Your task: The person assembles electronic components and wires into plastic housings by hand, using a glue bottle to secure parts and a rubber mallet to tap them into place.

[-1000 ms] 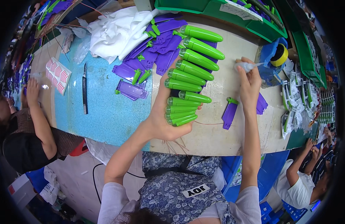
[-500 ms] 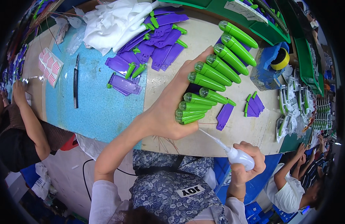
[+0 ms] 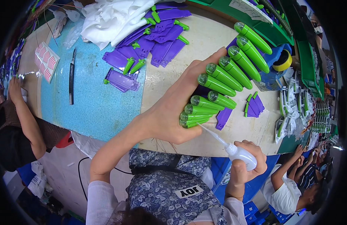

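Observation:
My left hand [image 3: 167,118] is closed round a fanned stack of purple plates with bright green, bullet-shaped parts [image 3: 218,77], several side by side with clear rounded ends. The purple plates are mostly hidden under the green parts and my fingers. In my right hand [image 3: 258,159] is a white squeeze bottle [image 3: 244,156] with a long thin nozzle [image 3: 214,136]. The nozzle tip is at the lowest green part, near my left thumb; whether it touches I cannot tell. Beneath the stack lies a loose purple plate [image 3: 223,119] on the table.
A heap of purple plates with green ends [image 3: 162,41] lies by white cloth [image 3: 113,22]. On a blue mat [image 3: 102,108] rests a black-handled knife [image 3: 71,82]. Yellow tape [image 3: 283,61], small purple pieces [image 3: 255,105] and green bins [image 3: 273,32] are right. Co-workers' arms [image 3: 29,120] flank the table.
The fanned stack in my left hand has shifted right and tilted a little. The bottle's nozzle tip now meets the lowest green part in view, where before it was just below the stack.

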`<state>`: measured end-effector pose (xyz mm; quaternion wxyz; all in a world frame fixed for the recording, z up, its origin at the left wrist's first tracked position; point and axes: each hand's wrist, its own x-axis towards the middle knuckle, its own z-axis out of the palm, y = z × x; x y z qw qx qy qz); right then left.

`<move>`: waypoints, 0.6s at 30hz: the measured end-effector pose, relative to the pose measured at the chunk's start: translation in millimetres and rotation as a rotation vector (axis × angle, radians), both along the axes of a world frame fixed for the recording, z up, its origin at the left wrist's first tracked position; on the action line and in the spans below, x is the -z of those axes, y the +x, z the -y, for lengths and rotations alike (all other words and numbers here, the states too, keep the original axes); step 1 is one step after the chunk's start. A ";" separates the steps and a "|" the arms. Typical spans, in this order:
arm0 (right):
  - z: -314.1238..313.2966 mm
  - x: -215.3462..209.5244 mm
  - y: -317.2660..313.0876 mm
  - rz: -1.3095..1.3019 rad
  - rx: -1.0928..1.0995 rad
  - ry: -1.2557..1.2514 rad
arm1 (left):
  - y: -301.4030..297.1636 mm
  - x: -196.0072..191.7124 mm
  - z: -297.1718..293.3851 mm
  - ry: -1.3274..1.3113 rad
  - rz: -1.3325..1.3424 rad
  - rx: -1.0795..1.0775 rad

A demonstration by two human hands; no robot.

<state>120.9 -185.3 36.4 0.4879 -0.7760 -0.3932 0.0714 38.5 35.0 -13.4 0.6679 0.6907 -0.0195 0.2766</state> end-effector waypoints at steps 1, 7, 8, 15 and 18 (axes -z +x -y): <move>-0.3 -0.5 -0.4 -0.003 0.010 -0.002 | -0.1 0.3 -0.5 0.021 0.019 -0.008; -0.8 -4.9 -0.6 0.008 0.010 -0.028 | -0.2 2.3 -1.6 0.093 0.048 -0.033; -1.0 -5.0 -0.5 0.008 0.011 -0.029 | 0.2 2.2 -1.6 0.092 0.048 -0.033; 0.4 -7.1 -1.5 -0.010 0.007 -0.025 | -0.3 0.7 -2.3 0.137 0.046 -0.043; 1.0 -9.4 -2.1 -0.028 0.010 -0.039 | -0.4 -1.0 -1.9 0.181 0.045 -0.059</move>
